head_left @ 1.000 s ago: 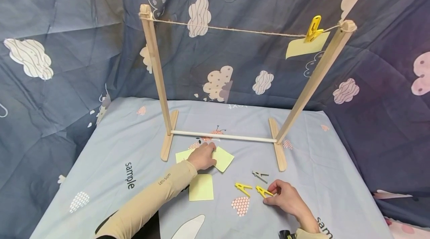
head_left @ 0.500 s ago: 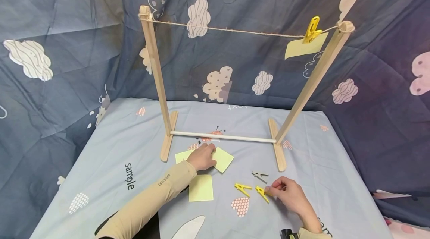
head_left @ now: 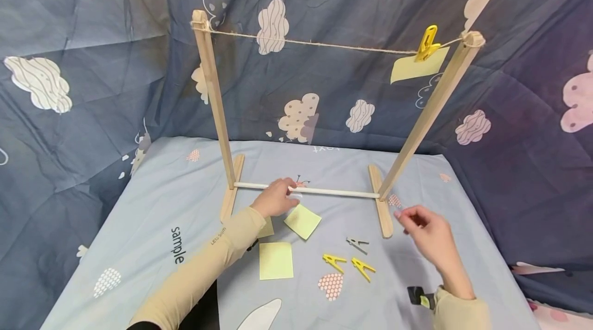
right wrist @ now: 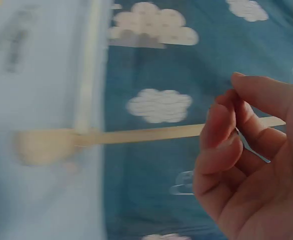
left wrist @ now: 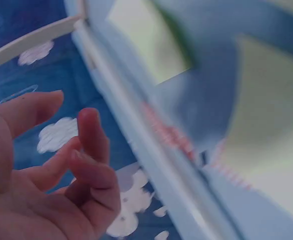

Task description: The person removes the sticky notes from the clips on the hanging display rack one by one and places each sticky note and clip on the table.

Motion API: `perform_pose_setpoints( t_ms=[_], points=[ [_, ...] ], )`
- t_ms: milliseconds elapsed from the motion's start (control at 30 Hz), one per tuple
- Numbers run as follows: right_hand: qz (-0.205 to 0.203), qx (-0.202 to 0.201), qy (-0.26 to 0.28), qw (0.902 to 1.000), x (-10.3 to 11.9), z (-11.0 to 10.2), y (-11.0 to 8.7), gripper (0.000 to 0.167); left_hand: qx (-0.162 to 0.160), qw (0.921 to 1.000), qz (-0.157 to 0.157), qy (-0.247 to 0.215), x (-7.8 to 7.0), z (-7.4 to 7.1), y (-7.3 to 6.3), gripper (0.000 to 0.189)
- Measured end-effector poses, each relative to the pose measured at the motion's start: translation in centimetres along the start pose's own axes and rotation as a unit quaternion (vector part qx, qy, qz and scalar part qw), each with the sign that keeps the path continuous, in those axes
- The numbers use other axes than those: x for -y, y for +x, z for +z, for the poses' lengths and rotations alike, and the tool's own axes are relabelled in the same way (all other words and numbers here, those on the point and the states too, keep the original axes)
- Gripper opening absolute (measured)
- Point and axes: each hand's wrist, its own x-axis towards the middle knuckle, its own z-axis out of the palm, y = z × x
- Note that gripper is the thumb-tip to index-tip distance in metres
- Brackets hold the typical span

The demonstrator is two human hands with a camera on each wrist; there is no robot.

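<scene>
My left hand [head_left: 277,197] hovers near the white crossbar [head_left: 333,193], its fingers loosely bent with nothing between them; the left wrist view shows a gap between thumb and forefinger. Two yellow-green paper squares, one sticky note [head_left: 303,221] beside the hand and another sticky note [head_left: 276,261] closer in, lie on the cloth; a third is partly hidden under the forearm. My right hand [head_left: 428,232], raised by the right foot of the stand, has thumb and forefinger close together, holding nothing. Left of it lie a yellow clothespin [head_left: 363,268], a second yellow clothespin [head_left: 333,263] and a grey clothespin [head_left: 358,244].
A wooden stand with a left post [head_left: 215,98] and a right post [head_left: 431,114] rises at the back. Between the tops runs a twine line [head_left: 324,44]. Near its right end a yellow clothespin [head_left: 426,44] holds a sticky note [head_left: 417,69]. Dark printed fabric hangs behind.
The right hand has let go of the nearer yellow clothespin and moved up and right. The left hand has lifted off the sticky notes and shifted slightly away toward the crossbar.
</scene>
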Motion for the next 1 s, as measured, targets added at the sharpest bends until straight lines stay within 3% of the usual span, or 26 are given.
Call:
perform_pose_setpoints(
  t_ms=[133, 267, 500, 667, 700, 767, 933, 1000],
  points=[
    [-0.049, -0.062, 0.019, 0.9967, 2.6, -2.8, 2.0, 0.015, -0.029, 0.9956, 0.022, -0.087, -1.1, -2.5, 0.6, 0.036],
    [-0.106, -0.134, 0.087, 0.9815, 5.9, -5.0, 4.1, 0.009, -0.061, 0.9808, 0.047, -0.179, -2.6, -4.9, 1.1, 0.03],
    [-0.232, -0.207, 0.202, 0.9288, 12.1, -8.8, 7.4, 0.015, -0.131, 0.9553, 0.124, -0.235, -6.3, -7.7, 1.9, 0.022],
    [-0.276, -0.225, 0.283, 0.8906, 16.5, -10.7, 9.9, 0.018, -0.137, 0.945, 0.155, -0.253, -9.1, -8.7, 2.5, 0.023],
    [-0.28, -0.225, 0.285, 0.8886, 17.1, -10.9, 10.4, 0.02, -0.134, 0.944, 0.16, -0.255, -9.6, -8.8, 2.7, 0.024],
    [-0.279, -0.214, 0.281, 0.8932, 18.2, -11.3, 11.2, 0.022, -0.131, 0.9431, 0.167, -0.256, -10.6, -9.0, 2.9, 0.024],
    [-0.226, -0.174, 0.184, 0.9406, 19.7, -12.0, 12.3, 0.034, -0.136, 0.9418, 0.188, -0.243, -12.8, -9.4, 3.7, 0.023],
    [-0.206, -0.159, 0.157, 0.9528, 20.0, -12.1, 12.5, 0.038, -0.14, 0.9438, 0.192, -0.23, -13.5, -9.6, 4.0, 0.023]
  ],
)
